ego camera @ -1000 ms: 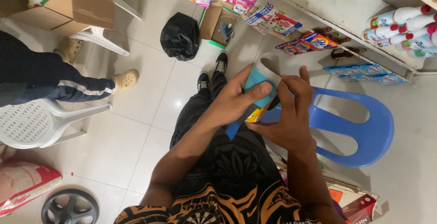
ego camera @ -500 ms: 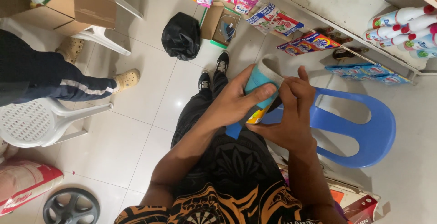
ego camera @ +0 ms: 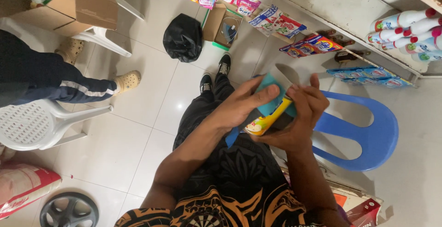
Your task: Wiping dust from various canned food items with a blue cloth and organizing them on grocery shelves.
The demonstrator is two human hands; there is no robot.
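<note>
Both of your hands are closed on the same thing in front of your waist: your left hand [ego camera: 241, 105] presses a teal cloth [ego camera: 271, 97] flat with fingers spread over it, and your right hand [ego camera: 299, 116] cups a yellow can [ego camera: 264, 122] from the far side, its grip wrapped around the body. Compared with the picture a second ago, the can has come lower and closer to your lap, and more of its yellow side and printed label now shows below the cloth; the cloth has slid toward the upper end, where a pale grey rim peeks out. Judging from that, the wiping has moved on from the side of the can toward its top.

Around you, from largest down: the tiled floor [ego camera: 138, 116] runs under everything. A blue plastic chair [ego camera: 363, 135] stands just beside your right arm. A white plastic chair [ego camera: 32, 125] sits well to your left, with another person's leg [ego camera: 55, 82] in dark trousers stretched across it. A cardboard box [ego camera: 78, 5] rests on another white seat. A black bag [ego camera: 183, 38] lies on the floor beyond your shoes [ego camera: 214, 72]. Packets [ego camera: 313, 42] line the low shelf, and white bottles [ego camera: 405, 29] with red caps lie further along.
</note>
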